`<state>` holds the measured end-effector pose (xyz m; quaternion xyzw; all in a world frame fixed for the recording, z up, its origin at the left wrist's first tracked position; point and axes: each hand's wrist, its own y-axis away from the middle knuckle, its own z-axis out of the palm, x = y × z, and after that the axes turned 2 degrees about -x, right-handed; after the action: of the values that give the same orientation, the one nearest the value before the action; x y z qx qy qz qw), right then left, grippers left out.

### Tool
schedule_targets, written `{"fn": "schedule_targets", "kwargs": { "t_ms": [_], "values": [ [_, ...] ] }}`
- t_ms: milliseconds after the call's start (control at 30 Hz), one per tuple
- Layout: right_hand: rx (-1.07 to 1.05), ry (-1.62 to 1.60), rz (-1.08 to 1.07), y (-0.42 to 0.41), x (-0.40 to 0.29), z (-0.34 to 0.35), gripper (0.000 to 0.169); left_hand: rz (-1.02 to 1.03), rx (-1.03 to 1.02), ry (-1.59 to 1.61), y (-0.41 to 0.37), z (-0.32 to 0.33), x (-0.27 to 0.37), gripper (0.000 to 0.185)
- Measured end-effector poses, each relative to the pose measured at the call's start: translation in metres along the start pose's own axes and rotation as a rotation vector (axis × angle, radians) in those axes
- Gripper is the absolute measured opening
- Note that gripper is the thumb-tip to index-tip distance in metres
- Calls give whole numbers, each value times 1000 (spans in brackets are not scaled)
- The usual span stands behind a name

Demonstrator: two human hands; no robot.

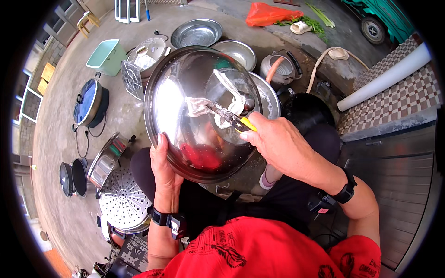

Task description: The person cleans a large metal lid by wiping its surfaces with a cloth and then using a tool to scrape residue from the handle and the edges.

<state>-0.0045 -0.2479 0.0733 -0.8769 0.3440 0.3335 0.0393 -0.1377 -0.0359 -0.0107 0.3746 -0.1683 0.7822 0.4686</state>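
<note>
My left hand (163, 161) grips the lower left rim of a shiny domed metal pot lid (194, 146), which is tilted up before me. In my right hand (278, 139) are pliers with yellow and black handles (240, 121). Their jaws lie at a strip of pale cloth (198, 106) beside the lid's dark knob (248, 102). More of this whitish cloth is wound round the base of the knob, with one end sticking up. Whether the jaws are closed on the cloth is hard to tell.
Metal basins (196, 33), a kettle (278, 67) and a black tub (307, 111) stand beyond the lid. To the left are a green plastic bin (107, 57), an electric pan with a glass lid (87, 102), a steel pot (107, 160) and a perforated steamer tray (123, 199). A metal panel (389, 194) is at the right.
</note>
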Motion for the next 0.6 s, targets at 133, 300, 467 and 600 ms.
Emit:
{"fn": "schedule_targets", "kwargs": {
  "t_ms": [133,300,467,600],
  "values": [
    [15,-135,42,-18,3,-6,29,35,-16,-89,3,1,-1,41],
    [-48,-263,183,-46,24,-23,27,46,-21,-133,5,4,-2,38],
    [-141,-435,235,-44,29,-29,27,34,-69,-181,6,-5,-2,36],
    [-206,-469,201,-27,12,-22,26,36,-53,-136,6,2,0,37]
  ]
}}
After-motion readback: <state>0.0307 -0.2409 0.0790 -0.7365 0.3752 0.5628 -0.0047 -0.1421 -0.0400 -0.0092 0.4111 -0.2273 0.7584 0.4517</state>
